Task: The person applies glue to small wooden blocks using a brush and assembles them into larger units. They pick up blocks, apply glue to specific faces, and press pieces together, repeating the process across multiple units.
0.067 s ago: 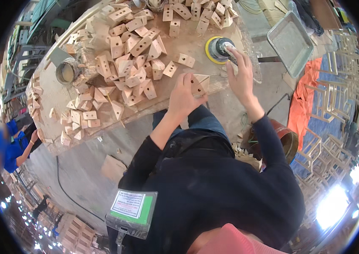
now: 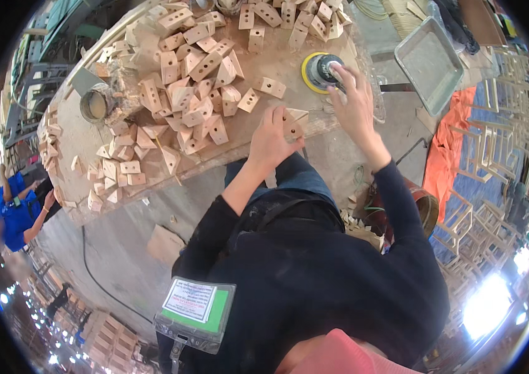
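Observation:
My left hand [image 2: 269, 142] is closed round a pale triangular wooden block [image 2: 294, 123] with drilled holes, held at the near edge of the workbench. My right hand [image 2: 354, 103] has its fingers curled over the rear of a dark round orbital sander [image 2: 323, 71] with a yellow pad rim. The sander rests tilted on the benchtop, and part of its body is hidden by my fingers. Two loose drilled blocks, one a small block [image 2: 249, 100] and one a longer block [image 2: 270, 86], lie between my left hand and a large heap of similar blocks [image 2: 199, 93].
A round tin [image 2: 95, 106] stands left of the heap on the workbench [image 2: 171, 167]. A grey metal tray [image 2: 429, 65] lies to the right, above an orange sheet [image 2: 448, 149]. Near my right arm is a reddish bucket [image 2: 423, 209]. A person in blue [image 2: 18, 215] works at far left.
My right hand has shifted slightly left and up over the sander. The block in my left hand has tilted a little. The view itself has moved slightly.

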